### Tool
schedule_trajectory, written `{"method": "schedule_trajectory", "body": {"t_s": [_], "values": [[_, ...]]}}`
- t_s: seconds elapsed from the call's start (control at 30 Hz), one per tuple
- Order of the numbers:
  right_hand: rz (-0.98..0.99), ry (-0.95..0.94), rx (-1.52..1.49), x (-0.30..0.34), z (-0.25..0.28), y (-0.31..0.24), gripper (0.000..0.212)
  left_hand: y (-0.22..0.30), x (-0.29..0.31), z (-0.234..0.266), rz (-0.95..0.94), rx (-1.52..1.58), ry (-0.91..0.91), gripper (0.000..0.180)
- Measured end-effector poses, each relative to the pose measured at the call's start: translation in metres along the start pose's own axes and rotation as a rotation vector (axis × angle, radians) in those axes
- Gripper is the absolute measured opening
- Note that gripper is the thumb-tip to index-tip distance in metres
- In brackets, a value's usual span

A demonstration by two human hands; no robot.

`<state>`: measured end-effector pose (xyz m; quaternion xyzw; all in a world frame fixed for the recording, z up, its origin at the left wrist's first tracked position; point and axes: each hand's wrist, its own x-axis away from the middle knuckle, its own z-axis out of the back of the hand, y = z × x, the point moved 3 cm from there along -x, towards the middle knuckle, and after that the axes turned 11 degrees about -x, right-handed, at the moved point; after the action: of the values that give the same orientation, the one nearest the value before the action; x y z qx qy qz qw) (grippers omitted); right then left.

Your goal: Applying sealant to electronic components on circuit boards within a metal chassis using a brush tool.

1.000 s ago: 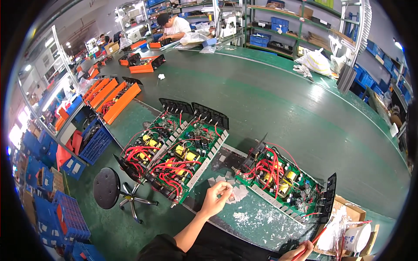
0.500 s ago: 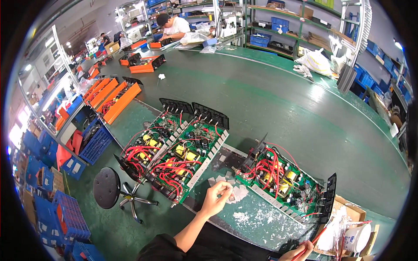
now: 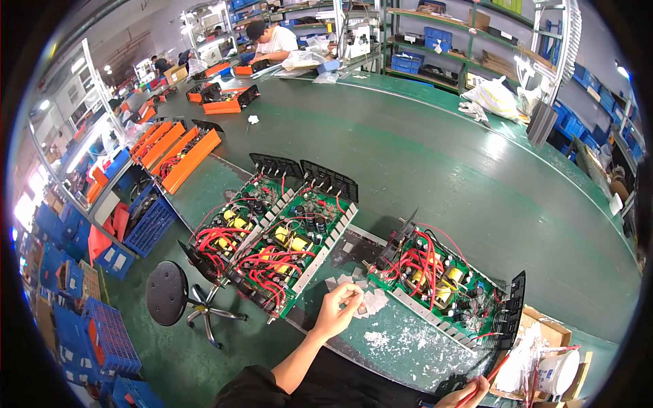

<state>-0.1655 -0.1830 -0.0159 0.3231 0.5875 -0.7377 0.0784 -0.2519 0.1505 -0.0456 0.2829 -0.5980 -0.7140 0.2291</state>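
Observation:
My left hand (image 3: pixel 339 311) hovers over the bench's near edge, thumb and fingertips pinched together; what they hold, if anything, is too small to make out. Just beyond it lie several thin grey square pads (image 3: pixel 373 301), loosely scattered. My right hand (image 3: pixel 471 393), at the lower edge, is closed round a thin red rod (image 3: pixel 501 366) slanting up to the right. Between the hands and beyond them lies a green circuit board (image 3: pixel 441 282) with red wires, yellow-wrapped coils, a row of metal blocks along its near side and a black end panel (image 3: pixel 515 309).
Two similar boards (image 3: pixel 292 245) stand side by side on the left. White smears (image 3: pixel 384 340) mark the green bench. A cardboard box (image 3: pixel 549 330) with a white tub (image 3: pixel 559 374) sits at right. A round black stool (image 3: pixel 167 294) and orange cases (image 3: pixel 190 160) are left; a person (image 3: pixel 275 42) works far off.
Both my hands and the boards stay where they were. Only slight movement shows among people in the far left background.

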Motion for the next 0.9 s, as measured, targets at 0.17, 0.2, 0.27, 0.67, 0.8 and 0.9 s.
{"method": "schedule_trajectory", "body": {"t_s": [0.17, 0.2, 0.27, 0.67, 0.8, 0.9], "values": [[0.033, -0.005, 0.006, 0.000, 0.001, 0.005, 0.014, -0.001, 0.001, 0.001, -0.002, -0.012, 0.002, 0.008], [0.033, -0.004, 0.006, 0.000, 0.001, 0.004, 0.014, -0.001, 0.001, 0.001, -0.002, -0.009, 0.004, 0.008], [0.015, -0.011, -0.001, 0.001, 0.001, 0.003, 0.014, -0.001, 0.000, 0.001, -0.005, -0.010, -0.001, 0.008], [0.025, -0.052, -0.039, 0.004, 0.006, 0.018, 0.017, 0.001, -0.001, 0.001, -0.019, -0.013, 0.002, 0.010], [0.002, -0.045, 0.009, 0.003, 0.005, 0.017, 0.018, 0.000, -0.001, 0.001, -0.024, -0.031, -0.003, 0.009], [0.084, -0.063, -0.067, 0.003, 0.005, 0.017, 0.018, -0.001, -0.001, 0.000, -0.019, -0.010, -0.002, 0.010]]}}
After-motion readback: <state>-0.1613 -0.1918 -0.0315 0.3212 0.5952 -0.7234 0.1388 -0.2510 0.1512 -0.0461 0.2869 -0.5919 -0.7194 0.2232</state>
